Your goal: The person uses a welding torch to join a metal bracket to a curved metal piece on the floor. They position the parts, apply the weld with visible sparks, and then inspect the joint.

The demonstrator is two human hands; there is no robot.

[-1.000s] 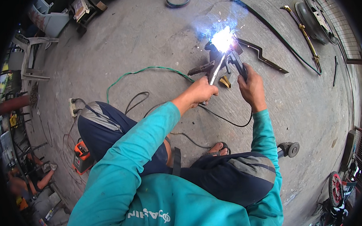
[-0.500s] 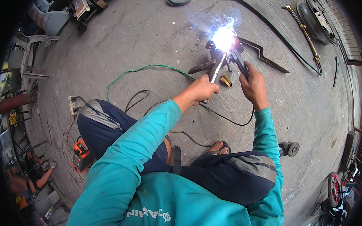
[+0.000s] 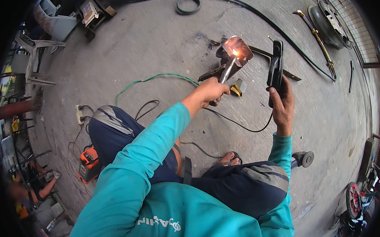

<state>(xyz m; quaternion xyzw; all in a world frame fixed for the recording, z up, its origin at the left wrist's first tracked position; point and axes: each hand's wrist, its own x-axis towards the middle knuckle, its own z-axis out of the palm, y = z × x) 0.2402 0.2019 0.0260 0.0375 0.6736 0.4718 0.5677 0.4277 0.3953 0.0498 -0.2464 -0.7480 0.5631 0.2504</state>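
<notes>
My left hand (image 3: 212, 92) is closed around a shiny metal tube (image 3: 228, 68). The tube's far end meets a brownish metal bracket (image 3: 243, 48), where a small spot glows orange. My right hand (image 3: 283, 106) grips a black electrode holder (image 3: 276, 63), raised to the right of the bracket and apart from it. A thin black cable (image 3: 240, 126) runs up toward that hand. Under the bracket lies a dark bent metal bar (image 3: 292, 75). A small yellow-and-grey piece (image 3: 237, 89) sits on the concrete just right of my left hand.
An orange-and-black machine (image 3: 89, 165) stands left of my legs, near a power socket (image 3: 79, 114). Right of my knee lies an angle grinder (image 3: 306, 158). A green wire (image 3: 151, 77) and a thick black hose (image 3: 262, 21) cross the floor. A wheel rim (image 3: 329, 27) lies far right.
The bright arc and its smoke have gone, leaving a glowing spot on the bracket. My right hand has drawn the electrode holder away to the right. My left hand stays on the tube.
</notes>
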